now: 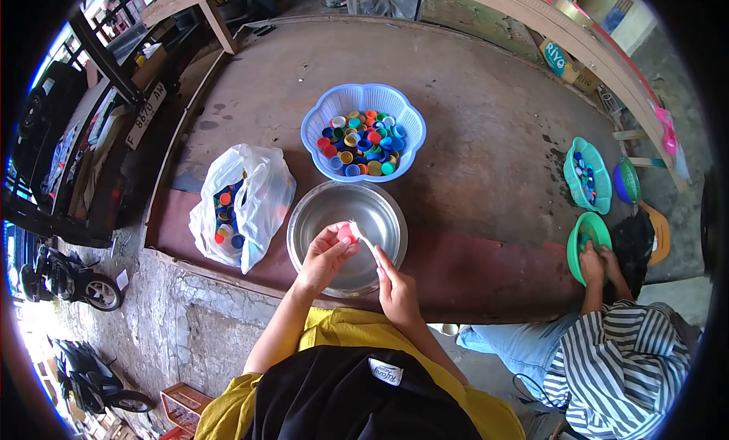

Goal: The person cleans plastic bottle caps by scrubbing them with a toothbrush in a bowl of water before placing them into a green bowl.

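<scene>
Over the steel basin (pixel 300 212), my left hand (pixel 325 259) pinches a red bottle cap (pixel 346 232) between thumb and fingers. My right hand (pixel 398 290) grips a white toothbrush (pixel 366 236), its bristle end right at the cap. Beyond the basin stands a blue plastic basket (pixel 313 125) with many bottle caps (pixel 364 140) in mixed colours. To the left of the basin, an open white plastic bag (pixel 267 205) holds more coloured caps (pixel 227 199).
At right, a person in a striped shirt (pixel 615 364) has both hands in a green bowl (pixel 572 246). Behind it lies a teal basket (pixel 604 155) with caps. The brown table (pixel 486 129) has a raised edge. Motorbikes (pixel 76 277) stand at far left.
</scene>
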Demonstrator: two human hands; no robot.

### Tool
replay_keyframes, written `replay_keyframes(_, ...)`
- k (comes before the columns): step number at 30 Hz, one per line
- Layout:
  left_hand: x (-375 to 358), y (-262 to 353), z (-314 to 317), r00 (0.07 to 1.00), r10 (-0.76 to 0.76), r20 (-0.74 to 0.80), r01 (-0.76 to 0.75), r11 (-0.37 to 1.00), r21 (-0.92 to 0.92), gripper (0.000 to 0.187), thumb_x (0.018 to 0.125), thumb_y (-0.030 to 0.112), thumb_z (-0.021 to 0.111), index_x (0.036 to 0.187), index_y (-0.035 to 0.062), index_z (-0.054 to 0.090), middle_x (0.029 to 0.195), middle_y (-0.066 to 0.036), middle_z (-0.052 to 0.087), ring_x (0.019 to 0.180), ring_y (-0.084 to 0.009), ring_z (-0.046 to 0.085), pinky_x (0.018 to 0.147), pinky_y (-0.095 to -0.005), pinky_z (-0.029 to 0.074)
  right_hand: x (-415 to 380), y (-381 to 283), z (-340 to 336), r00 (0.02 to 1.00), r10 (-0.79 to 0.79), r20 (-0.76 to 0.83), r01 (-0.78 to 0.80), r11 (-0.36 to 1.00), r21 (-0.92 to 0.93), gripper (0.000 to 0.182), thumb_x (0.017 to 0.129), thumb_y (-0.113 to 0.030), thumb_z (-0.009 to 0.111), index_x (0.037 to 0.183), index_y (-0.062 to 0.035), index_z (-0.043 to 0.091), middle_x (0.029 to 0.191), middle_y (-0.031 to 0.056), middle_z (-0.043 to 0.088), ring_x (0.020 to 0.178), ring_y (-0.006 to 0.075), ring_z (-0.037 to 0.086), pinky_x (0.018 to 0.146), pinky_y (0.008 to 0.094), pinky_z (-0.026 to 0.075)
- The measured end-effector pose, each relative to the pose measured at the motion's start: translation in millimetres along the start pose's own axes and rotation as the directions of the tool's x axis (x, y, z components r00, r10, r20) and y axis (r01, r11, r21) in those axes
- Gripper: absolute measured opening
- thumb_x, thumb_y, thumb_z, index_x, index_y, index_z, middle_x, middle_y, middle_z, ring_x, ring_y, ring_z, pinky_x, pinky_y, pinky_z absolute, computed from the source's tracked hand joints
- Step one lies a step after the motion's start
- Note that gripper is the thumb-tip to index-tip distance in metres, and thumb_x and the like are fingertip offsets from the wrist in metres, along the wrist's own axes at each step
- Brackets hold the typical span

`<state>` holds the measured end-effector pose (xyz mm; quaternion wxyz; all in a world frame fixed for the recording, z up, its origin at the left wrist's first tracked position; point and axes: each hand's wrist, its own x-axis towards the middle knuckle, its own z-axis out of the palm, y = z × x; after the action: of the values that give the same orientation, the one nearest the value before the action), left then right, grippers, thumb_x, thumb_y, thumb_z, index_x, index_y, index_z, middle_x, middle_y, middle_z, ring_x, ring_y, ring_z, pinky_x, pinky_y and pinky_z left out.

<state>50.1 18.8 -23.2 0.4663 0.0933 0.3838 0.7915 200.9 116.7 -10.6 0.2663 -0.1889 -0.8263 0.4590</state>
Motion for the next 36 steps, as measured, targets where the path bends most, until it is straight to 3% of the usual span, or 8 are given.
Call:
replay_keyframes(6,-1,-4,-7,0.999,0.039,-0.022,-0.037,0.994,0.106,0.031,0.091,0.005,0.058,0.12,0.004,0.05,0.107,-0.005,0.059,0.098,-0.0132,0.059,0.087,-0.028,0.05,-4,-3,-2,0.993,-0.024,0.116,0.048,0.976,-0.214,0.049,0.089,-0.005,0.053,0.135,-0.0171,0.046,0.082,0.0203,0.063,0.067,0.0349,0.063,0.057,0.0399,0.048)
replay_keyframes(9,-2,-4,-5,0.993,0.107,-0.043,-0.094,0.967,0.237,0.034,0.089,0.004,0.061,0.121,0.0016,0.05,0.107,-0.006,0.06,0.099,-0.0131,0.059,0.087,-0.0274,0.05,7,6,-4,0.998,-0.05,-0.047,0.043,0.991,-0.13,0.05,0.087,-0.006,0.055,0.135,-0.0193,0.047,0.078,0.0169,0.063,0.063,0.0329,0.062,0.055,0.0404,0.048)
replay_keyframes(13,-3,-1,-4,0.99,0.144,-0.013,-0.132,0.937,0.322,0.037,0.085,0.003,0.065,0.119,-0.0009,0.051,0.106,-0.006,0.062,0.097,-0.0123,0.06,0.087,-0.026,0.049,-3,-4,-10,0.992,-0.059,0.109,0.088,0.952,-0.292,0.05,0.087,-0.005,0.054,0.135,-0.0199,0.048,0.079,0.0146,0.064,0.066,0.03,0.064,0.058,0.0398,0.05)
replay_keyframes(17,-6,2,-2,0.986,0.161,-0.052,-0.124,0.896,0.427,0.039,0.08,0.003,0.071,0.115,-0.0041,0.053,0.098,-0.006,0.065,0.091,-0.0101,0.061,0.084,-0.0232,0.05,9,1,-17,1.0,-0.025,0.014,0.027,0.97,-0.242,0.053,0.086,-0.006,0.055,0.135,-0.0237,0.047,0.08,0.0112,0.065,0.066,0.0284,0.064,0.058,0.0398,0.051)
replay_keyframes(20,-7,7,-2,0.99,0.137,-0.033,-0.106,0.875,0.472,0.04,0.078,0.005,0.074,0.113,-0.0035,0.055,0.095,-0.005,0.066,0.086,-0.0084,0.062,0.079,-0.0209,0.05,3,2,-18,0.99,-0.08,0.118,0.105,0.969,-0.225,0.054,0.086,-0.005,0.054,0.136,-0.0246,0.046,0.08,0.0113,0.066,0.069,0.0278,0.065,0.058,0.0398,0.052)
replay_keyframes(28,-7,12,-3,0.986,0.155,-0.064,-0.109,0.883,0.456,0.039,0.078,0.008,0.075,0.11,-0.0042,0.057,0.09,-0.005,0.066,0.08,-0.0081,0.063,0.072,-0.0211,0.052,-5,8,-15,0.982,-0.15,0.113,0.172,0.96,-0.222,0.055,0.085,-0.007,0.057,0.135,-0.0258,0.046,0.069,0.0093,0.059,0.057,0.0271,0.06,0.052,0.04,0.049)
replay_keyframes(31,-7,6,-9,0.985,0.152,-0.087,-0.096,0.884,0.457,0.037,0.08,0.011,0.073,0.11,-0.0039,0.056,0.091,-0.006,0.067,0.08,-0.009,0.063,0.074,-0.0219,0.052,0,14,-19,0.998,-0.039,0.042,0.05,0.953,-0.298,0.054,0.085,-0.009,0.057,0.135,-0.0257,0.047,0.068,0.0091,0.059,0.057,0.0271,0.06,0.052,0.04,0.048)
replay_keyframes(36,-9,7,-5,0.991,0.08,-0.105,-0.045,0.953,0.301,0.035,0.086,0.014,0.067,0.114,-0.0013,0.054,0.097,-0.007,0.066,0.085,-0.0119,0.064,0.078,-0.0237,0.053,-8,3,-3,0.995,-0.095,0.03,0.097,0.989,-0.108,0.047,0.089,-0.005,0.053,0.133,-0.019,0.049,0.085,0.0163,0.066,0.066,0.0318,0.064,0.058,0.0378,0.051)
